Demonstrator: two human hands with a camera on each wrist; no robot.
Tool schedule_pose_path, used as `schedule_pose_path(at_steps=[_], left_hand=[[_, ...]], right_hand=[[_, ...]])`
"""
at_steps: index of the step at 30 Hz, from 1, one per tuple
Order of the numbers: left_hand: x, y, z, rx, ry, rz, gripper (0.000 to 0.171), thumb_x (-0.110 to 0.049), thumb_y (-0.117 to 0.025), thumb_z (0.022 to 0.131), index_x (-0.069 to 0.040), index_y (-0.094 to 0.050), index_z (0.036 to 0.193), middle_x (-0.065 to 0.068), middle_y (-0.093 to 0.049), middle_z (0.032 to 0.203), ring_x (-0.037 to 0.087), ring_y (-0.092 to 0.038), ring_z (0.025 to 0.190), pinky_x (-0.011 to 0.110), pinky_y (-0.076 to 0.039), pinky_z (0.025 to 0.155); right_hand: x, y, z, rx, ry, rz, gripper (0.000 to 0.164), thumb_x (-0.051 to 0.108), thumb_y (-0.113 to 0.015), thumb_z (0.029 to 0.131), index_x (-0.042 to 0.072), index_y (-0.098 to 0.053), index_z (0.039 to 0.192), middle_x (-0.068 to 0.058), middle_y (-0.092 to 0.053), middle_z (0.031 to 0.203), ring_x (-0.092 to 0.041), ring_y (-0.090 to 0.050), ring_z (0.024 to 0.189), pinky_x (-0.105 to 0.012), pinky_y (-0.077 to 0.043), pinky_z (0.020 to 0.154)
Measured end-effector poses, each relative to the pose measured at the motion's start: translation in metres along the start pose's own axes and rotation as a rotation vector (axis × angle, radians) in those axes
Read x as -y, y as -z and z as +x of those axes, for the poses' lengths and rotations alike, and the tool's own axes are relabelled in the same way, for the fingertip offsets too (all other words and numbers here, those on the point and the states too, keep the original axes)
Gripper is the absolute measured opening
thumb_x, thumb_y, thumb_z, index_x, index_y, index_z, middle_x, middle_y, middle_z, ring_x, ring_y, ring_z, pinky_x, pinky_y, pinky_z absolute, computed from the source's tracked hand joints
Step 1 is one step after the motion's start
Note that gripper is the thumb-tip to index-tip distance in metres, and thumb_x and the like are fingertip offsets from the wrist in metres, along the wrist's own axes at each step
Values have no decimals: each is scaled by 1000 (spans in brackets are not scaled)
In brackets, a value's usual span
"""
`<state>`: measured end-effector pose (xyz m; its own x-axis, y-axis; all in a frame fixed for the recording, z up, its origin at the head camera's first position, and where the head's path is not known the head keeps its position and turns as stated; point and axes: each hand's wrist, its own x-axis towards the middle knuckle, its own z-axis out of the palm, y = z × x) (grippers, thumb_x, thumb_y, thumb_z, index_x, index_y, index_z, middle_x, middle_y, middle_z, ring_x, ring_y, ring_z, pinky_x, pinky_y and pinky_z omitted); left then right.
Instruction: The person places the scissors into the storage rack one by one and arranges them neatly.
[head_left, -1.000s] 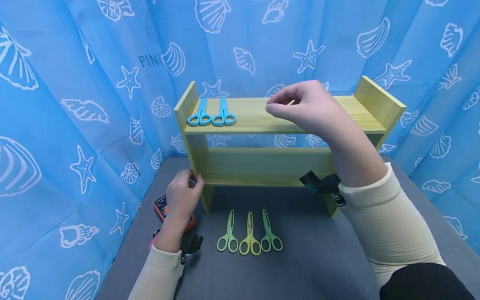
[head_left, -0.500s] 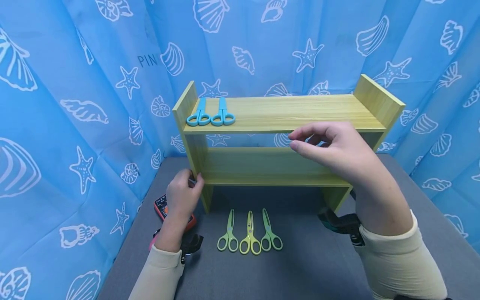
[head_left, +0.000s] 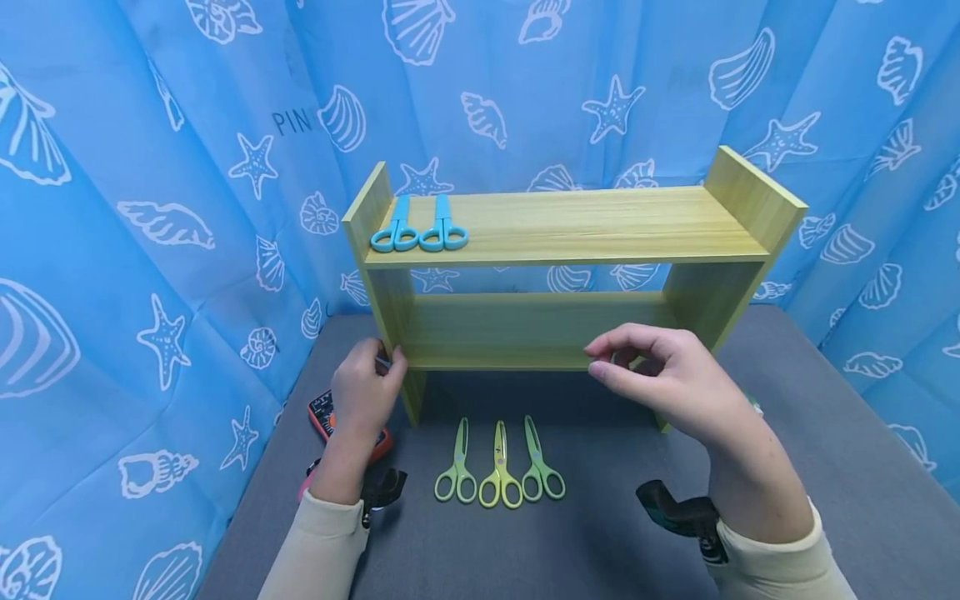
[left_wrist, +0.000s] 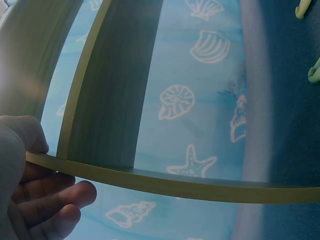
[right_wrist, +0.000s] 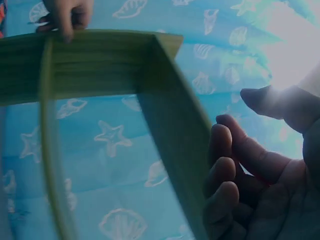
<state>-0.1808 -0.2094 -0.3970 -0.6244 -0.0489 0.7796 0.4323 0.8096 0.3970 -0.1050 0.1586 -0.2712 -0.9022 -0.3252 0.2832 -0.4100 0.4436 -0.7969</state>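
Note:
A yellowish wooden shelf [head_left: 585, 223] stands on the grey table. My left hand [head_left: 366, 390] holds the front edge of its left side panel, thumb on the inner face and fingers round the outside, as the left wrist view shows. My right hand [head_left: 667, 375] hangs in front of the lower board, its fingers loosely bent with nothing between them. At the left of the upper board lie two pairs of blue scissors [head_left: 442, 213], side by side. On the table before the shelf are green scissors [head_left: 459, 457], yellow scissors [head_left: 499, 462] and another green pair [head_left: 537, 460], points facing the shelf.
Left of the shelf, partly behind my left forearm, lies a red-and-black multimeter [head_left: 322, 412]. A pink item [head_left: 306, 483] peeks out beside that wrist. A blue curtain [head_left: 525, 100] with white shell prints hangs behind the table and along its sides.
My right hand has come down from over the upper board to in front of the lower board, slightly rightward. The left hand keeps its hold; the scissors stay put.

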Motion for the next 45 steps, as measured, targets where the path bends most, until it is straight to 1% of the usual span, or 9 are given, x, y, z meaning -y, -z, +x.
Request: schedule_pose_path(at_steps=[8,17,22,27,30,33,36,40,45], left_hand=[[-2,0,1,-5,-4,-14,15,-12,-69,91,-4,-60,83,11,-59,72,24,-61,60,36,-50,50],[-1,2,-1,-2,11,-26,13,-12,-68,92,-4,-61,85,10,-61,75,24,-62,62,36,-51,51],[0,2,-2,1,11,-13,13,-12,-68,91,-3,-61,85,11,-62,76,25,-64,63,38,-53,52],[0,1,-2,1,5,-2,13,-11,-69,90,-3,-60,84,13,-63,77,26,-66,63,40,-54,51],[-1,1,-1,1,4,-6,13,-11,-69,90,-3,-60,84,12,-62,76,26,-65,63,40,-54,51],[-1,1,-1,5,5,-11,13,-11,-69,90,-3,-61,84,12,-62,76,26,-65,63,39,-54,51],[-1,1,-1,10,6,-15,13,-11,-69,91,-3,-60,85,12,-62,76,25,-65,63,38,-54,52],[1,0,-1,4,3,-20,13,-11,-68,91,-3,-60,84,11,-62,75,25,-65,63,37,-54,51],[1,1,-1,2,6,-18,14,-11,-69,91,-3,-60,83,11,-61,75,25,-64,63,38,-54,52]], right_hand=[[-36,-15,-14,40,-57,132,21,10,-75,93,3,-71,113,-9,-68,97,-20,-63,79,-28,-54,67],[-77,-48,-28,110,-118,189,24,9,-79,89,2,-71,111,-10,-67,95,-18,-62,76,-29,-53,65],[-99,-64,-37,163,-147,162,23,12,-77,90,4,-71,111,-7,-67,96,-17,-62,78,-30,-53,66],[-121,-80,-42,206,-128,164,22,15,-78,90,6,-72,109,-7,-68,96,-16,-62,79,-32,-53,68],[-134,-90,-44,212,-106,168,23,15,-77,91,4,-72,110,-8,-69,98,-15,-62,79,-32,-53,69],[-144,-98,-43,207,-110,159,26,16,-78,91,0,-72,110,-10,-70,99,-12,-62,77,-30,-52,68],[-153,-107,-41,210,-146,143,29,17,-78,90,-2,-72,110,-9,-70,98,-11,-61,76,-28,-51,67],[-164,-119,-40,217,-192,105,28,18,-78,89,-1,-72,109,-2,-69,95,-11,-59,73,-27,-49,62],[-170,-132,-39,169,-246,21,22,14,-79,87,3,-74,105,2,-68,89,-11,-57,69,-27,-48,59]])
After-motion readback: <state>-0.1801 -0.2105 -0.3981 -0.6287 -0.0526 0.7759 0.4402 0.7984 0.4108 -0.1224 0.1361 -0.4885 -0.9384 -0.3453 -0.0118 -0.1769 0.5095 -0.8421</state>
